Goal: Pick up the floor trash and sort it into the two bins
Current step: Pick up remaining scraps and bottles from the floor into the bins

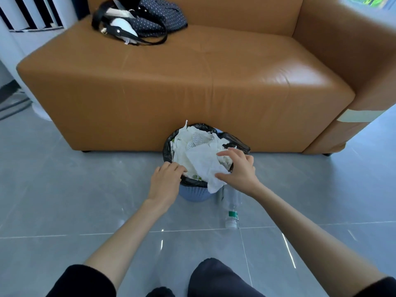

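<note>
A small blue perforated bin (pixel 194 192) with a black liner stands on the floor against the sofa front. White crumpled paper (pixel 199 153) fills it to the brim. My left hand (pixel 166 179) grips the liner at the bin's near left rim. My right hand (pixel 239 168) rests on a white tissue (pixel 211 171) that hangs over the near right rim, thumb and fingers spread across it. A clear plastic bottle (pixel 231 207) with a green label lies on the floor just right of the bin. Only one bin is in view.
A tan leather sofa (pixel 192 82) fills the view behind the bin, with a dark dotted bag (pixel 147 17) on its seat. Grey tiled floor (pixel 64 200) spreads left and right. My dark-clad knees (pixel 216 277) are at the bottom edge.
</note>
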Demonstrator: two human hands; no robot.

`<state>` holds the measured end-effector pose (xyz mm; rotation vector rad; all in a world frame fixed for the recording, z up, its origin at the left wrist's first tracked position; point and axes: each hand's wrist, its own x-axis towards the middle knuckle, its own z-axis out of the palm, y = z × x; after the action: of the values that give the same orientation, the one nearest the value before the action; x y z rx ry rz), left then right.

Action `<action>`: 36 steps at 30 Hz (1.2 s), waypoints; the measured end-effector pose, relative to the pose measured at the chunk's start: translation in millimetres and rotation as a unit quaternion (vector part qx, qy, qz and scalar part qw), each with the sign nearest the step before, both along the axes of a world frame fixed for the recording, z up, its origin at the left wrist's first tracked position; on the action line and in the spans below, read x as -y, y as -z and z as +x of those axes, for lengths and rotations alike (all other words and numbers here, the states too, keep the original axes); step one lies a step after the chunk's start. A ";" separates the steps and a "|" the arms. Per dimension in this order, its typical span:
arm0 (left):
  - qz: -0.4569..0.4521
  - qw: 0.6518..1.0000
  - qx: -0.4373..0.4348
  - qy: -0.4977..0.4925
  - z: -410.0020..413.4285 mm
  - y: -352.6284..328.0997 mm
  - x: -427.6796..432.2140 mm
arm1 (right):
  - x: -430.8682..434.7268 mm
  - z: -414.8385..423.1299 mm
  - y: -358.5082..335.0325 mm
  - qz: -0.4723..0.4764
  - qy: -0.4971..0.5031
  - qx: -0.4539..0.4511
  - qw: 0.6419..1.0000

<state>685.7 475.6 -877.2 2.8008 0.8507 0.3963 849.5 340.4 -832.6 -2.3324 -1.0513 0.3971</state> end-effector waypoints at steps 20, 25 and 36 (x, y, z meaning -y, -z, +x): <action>-0.189 0.962 -0.174 0.095 72.2 4.3 13.5 | 29.1 11.2 74.6 0.122 0.243 -0.137 0.953; -0.170 0.953 -0.244 0.064 90.2 0.7 11.8 | 37.7 15.1 98.5 0.075 0.271 -0.156 0.947; -0.195 0.978 0.061 0.036 75.5 -16.1 4.7 | 41.6 11.0 134.7 -0.093 0.260 -0.223 0.935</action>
<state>761.1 470.9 -861.1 2.4114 0.7089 0.3421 860.5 298.8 -967.3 -2.3997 -0.1730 0.7874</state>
